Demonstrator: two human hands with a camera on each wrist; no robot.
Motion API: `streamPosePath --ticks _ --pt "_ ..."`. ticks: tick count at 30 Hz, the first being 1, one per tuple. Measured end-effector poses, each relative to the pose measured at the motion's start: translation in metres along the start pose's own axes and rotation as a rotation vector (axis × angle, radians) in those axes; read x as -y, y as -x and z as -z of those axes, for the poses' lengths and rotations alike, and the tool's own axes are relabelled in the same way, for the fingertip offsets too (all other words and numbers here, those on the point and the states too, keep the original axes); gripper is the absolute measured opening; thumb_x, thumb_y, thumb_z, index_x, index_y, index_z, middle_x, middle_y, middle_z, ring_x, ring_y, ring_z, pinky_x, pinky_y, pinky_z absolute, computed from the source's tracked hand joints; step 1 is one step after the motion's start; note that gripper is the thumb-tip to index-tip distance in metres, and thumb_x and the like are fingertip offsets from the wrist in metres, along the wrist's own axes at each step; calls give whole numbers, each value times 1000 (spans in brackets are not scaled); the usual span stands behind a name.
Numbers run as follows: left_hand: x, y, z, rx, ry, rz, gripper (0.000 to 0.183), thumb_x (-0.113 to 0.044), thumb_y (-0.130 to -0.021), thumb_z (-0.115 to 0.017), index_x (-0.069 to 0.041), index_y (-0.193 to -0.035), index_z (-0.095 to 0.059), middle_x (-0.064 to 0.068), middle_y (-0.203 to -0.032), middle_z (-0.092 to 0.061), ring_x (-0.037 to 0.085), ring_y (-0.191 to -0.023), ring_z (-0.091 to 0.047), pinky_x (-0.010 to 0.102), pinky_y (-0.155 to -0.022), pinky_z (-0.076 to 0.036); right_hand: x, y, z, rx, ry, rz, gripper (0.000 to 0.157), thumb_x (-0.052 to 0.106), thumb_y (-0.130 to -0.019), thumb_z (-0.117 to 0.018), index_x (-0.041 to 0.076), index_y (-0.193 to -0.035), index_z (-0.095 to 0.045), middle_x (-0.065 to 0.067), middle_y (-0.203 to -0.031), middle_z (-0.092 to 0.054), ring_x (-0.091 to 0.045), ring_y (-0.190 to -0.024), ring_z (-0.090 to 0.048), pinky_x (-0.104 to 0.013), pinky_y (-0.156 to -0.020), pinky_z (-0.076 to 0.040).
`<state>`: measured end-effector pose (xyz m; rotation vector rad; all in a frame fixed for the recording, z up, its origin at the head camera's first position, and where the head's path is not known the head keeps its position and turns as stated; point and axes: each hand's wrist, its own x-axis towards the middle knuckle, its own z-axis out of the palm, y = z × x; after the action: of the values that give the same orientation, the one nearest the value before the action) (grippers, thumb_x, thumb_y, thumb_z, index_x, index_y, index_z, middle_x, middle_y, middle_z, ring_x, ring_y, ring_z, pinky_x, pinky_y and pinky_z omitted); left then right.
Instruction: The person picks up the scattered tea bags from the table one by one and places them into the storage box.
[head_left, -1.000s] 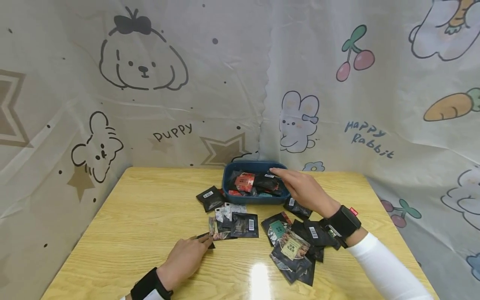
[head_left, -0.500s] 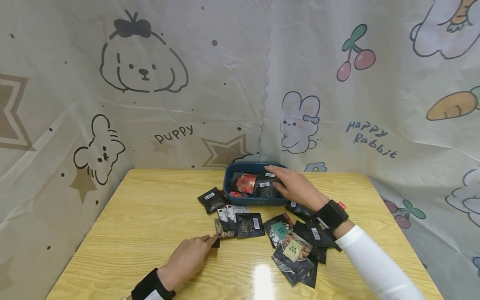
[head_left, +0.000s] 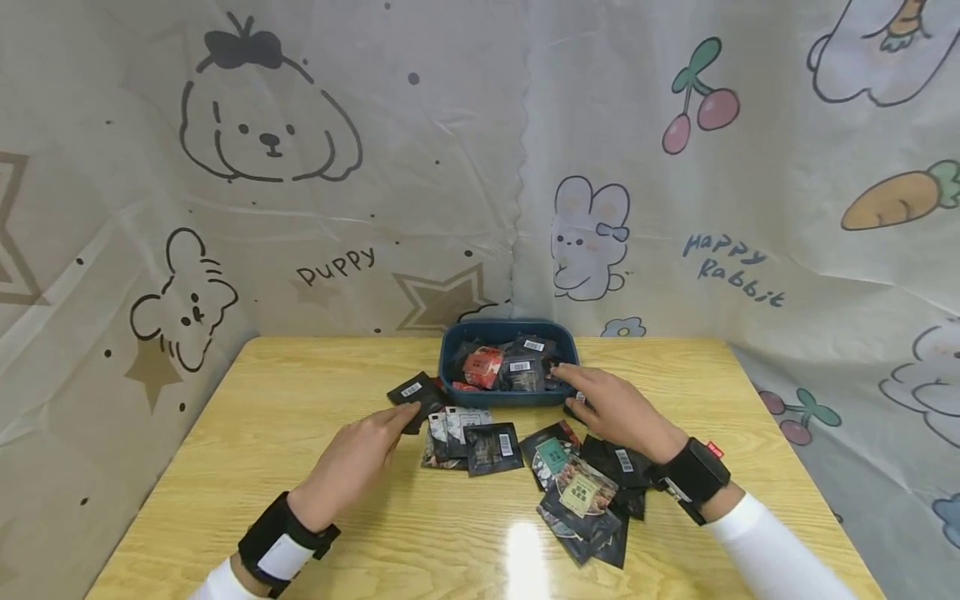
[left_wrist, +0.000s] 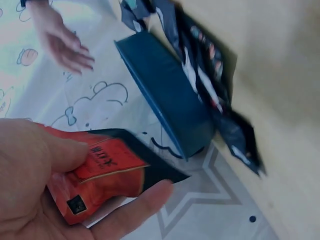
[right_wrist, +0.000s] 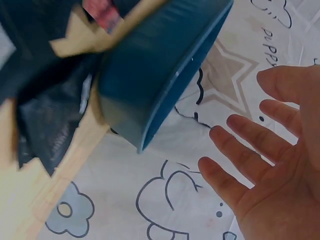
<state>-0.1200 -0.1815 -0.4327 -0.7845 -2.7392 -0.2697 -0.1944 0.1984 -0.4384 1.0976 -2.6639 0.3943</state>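
In the left wrist view my left hand (left_wrist: 35, 185) pinches a red-and-black packet (left_wrist: 115, 160) between thumb and fingers. Seen from the head, that left hand (head_left: 352, 462) is left of a blue plastic box (head_left: 510, 399), its fingertips overlapping a black packet with a barcode (head_left: 412, 389). My right hand (head_left: 622, 408) hovers at the box's front right corner with fingers extended. The right wrist view shows this hand (right_wrist: 275, 175) with nothing between its spread fingers. Inside the box lie several packets, including a red one (head_left: 482, 367) and a dark barcoded one (head_left: 522, 375).
Silver-white packets (head_left: 467, 419) and a black packet (head_left: 493, 448) lie before the box. A looser pile of packets (head_left: 583, 497) spreads at front right on the wooden table (head_left: 300, 392). A printed cloth (head_left: 420, 192) hangs behind.
My left hand has lifted a packet from the table and moved forward, toward the box. The right hand has drawn back from over the box, where a dark barcoded packet now shows near the middle.
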Motion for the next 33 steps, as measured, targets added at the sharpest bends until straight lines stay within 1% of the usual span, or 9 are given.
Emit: streamPosePath --ticks 2,4,9,11,13,18,22,29,33 --pt "3 -8 1 -23 -5 -29 53 1 -83 -63 -9 -133 -49 13 -125 -55 26 -97 -59 36 -62 -55 7 12 -3 0 13 36 54 22 -89 -61 17 -138 -42 -9 -134 -47 -25 -114 -49 -41 -86 -48" --pt "4 -16 1 -33 -19 -65 59 2 -81 -64 -10 -135 -46 14 -131 -49 28 -108 -53 39 -69 -55 13 26 -5 46 5 69 56 27 -88 -62 17 -139 -41 -9 -136 -45 -25 -118 -45 -42 -92 -45" --pt "0 -40 -4 -41 -56 -142 68 2 -78 -68 -8 -139 -39 15 -139 -40 29 -122 -41 43 -80 -52 30 60 -5 334 -67 46 78 52 -82 -63 24 -145 -27 -9 -149 -25 -32 -131 -25 -56 -100 -30" --pt "-3 -50 -7 -39 -57 -159 71 2 -77 -68 -9 -140 -37 15 -140 -39 29 -123 -40 42 -77 -53 34 70 -6 435 -77 12 87 60 -77 -63 28 -147 -22 -9 -151 -18 -35 -133 -19 -62 -99 -26" --pt "-4 -60 -11 -28 -58 -175 74 2 -76 -68 -9 -142 -35 14 -142 -36 30 -124 -38 40 -74 -54 37 79 -9 490 -81 -20 93 64 -72 -63 31 -147 -19 -9 -152 -15 -36 -134 -17 -65 -98 -24" --pt "-2 -83 -26 -7 -55 -183 71 -1 -80 -65 -9 -142 -33 14 -143 -35 31 -125 -37 38 -72 -54 43 95 -25 496 -110 -38 97 57 -69 -69 32 -147 -18 -9 -153 -12 -36 -134 -16 -67 -96 -27" --pt "6 -99 -38 19 -39 -165 64 -2 -84 -60 -8 -142 -34 15 -142 -37 30 -125 -37 41 -83 -51 44 98 -38 451 -103 -6 92 50 -75 -69 31 -148 -16 -9 -153 -12 -37 -134 -15 -66 -97 -27" --pt "14 -122 -59 78 -41 -147 57 -5 -89 -55 -6 -141 -34 17 -143 -34 31 -127 -33 43 -98 -40 49 88 -49 378 -92 60 78 53 -83 -58 30 -147 -19 -8 -152 -18 -36 -133 -18 -64 -99 -27" --pt "17 -130 -69 133 -10 -116 52 -20 -95 -49 -7 -143 -31 18 -145 -30 35 -129 -28 48 -102 -33 52 81 -51 378 -108 62 78 60 -82 -54 31 -146 -21 -7 -151 -20 -36 -133 -19 -67 -96 -28"
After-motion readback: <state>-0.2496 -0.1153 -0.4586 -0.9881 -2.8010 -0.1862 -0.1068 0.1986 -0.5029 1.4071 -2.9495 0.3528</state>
